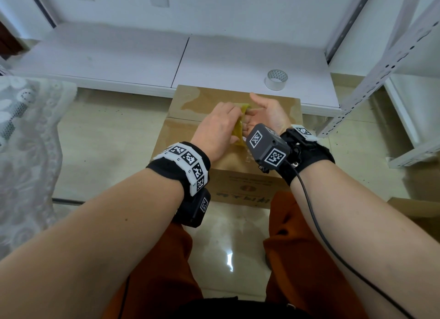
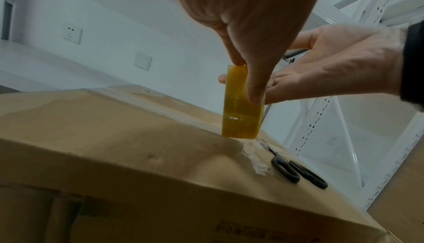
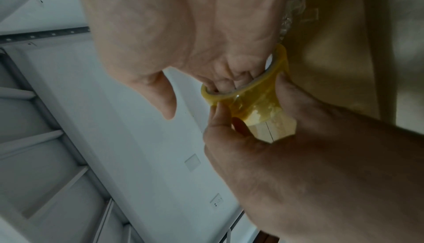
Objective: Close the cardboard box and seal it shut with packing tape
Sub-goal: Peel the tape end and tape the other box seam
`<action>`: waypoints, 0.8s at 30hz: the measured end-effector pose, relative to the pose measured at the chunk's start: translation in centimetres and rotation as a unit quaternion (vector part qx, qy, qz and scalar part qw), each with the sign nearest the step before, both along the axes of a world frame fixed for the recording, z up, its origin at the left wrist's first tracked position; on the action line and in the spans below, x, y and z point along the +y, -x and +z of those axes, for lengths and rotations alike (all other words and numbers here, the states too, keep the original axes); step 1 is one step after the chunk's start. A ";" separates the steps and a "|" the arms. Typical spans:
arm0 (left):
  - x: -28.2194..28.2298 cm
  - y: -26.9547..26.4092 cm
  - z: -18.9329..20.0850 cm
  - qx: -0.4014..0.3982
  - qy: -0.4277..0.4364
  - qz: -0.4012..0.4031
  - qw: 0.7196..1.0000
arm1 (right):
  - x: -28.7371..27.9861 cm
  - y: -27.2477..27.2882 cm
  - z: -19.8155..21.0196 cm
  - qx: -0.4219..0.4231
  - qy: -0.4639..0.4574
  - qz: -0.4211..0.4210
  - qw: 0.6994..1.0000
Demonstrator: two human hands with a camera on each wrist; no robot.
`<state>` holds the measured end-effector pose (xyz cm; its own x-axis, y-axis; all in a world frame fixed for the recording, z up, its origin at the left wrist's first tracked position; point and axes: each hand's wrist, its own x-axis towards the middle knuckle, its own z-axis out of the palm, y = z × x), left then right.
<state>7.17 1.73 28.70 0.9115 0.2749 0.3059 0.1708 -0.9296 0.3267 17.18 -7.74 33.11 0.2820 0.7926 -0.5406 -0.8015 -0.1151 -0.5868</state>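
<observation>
From the head camera, the cardboard box (image 1: pixel 226 132) sits on the floor (image 1: pixel 107 128) with its flaps down, directly under both hands. The left hand (image 1: pixel 219 130) pinches a yellow roll of tape (image 1: pixel 239 128), while the right hand (image 1: pixel 266 115) lies palm up with relaxed fingers reaching into the roll. A second, clear roll of tape (image 1: pixel 276 79) stands on the low white shelf (image 1: pixel 119 61) beyond the right hand. From the left wrist, the thumb and forefinger clamp the yellow roll (image 2: pixel 243 105) on edge, its lower rim touching the box top (image 2: pixel 114 120); black scissors (image 2: pixel 298 172) lie on the box nearer the camera, below the right hand (image 2: pixel 332 65). From the right wrist, the right hand's fingers (image 3: pixel 224 81) pass through the roll's (image 3: pixel 259 98) core, loosely extended, and the left hand (image 3: pixel 252 147) grasps its rim.
</observation>
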 end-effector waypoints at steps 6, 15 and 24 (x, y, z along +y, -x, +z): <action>0.1 -0.2 -0.7 -0.011 0.010 0.001 1.000 | 0.0 -0.2 0.0 -0.023 0.009 -0.004 1.000; 0.6 -0.2 -1.3 -0.036 -0.059 -0.034 0.997 | -0.2 -0.3 0.2 0.004 -0.004 -0.022 1.000; 0.2 -0.3 -1.0 -0.079 -0.029 -0.020 0.996 | 0.0 -0.6 -0.3 -0.009 -0.018 -0.038 0.999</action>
<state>7.45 1.97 27.70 0.8604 0.2179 0.4606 0.0848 -0.9526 0.2922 17.78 -7.79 32.82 0.3512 0.7874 -0.5066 -0.7969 -0.0326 -0.6032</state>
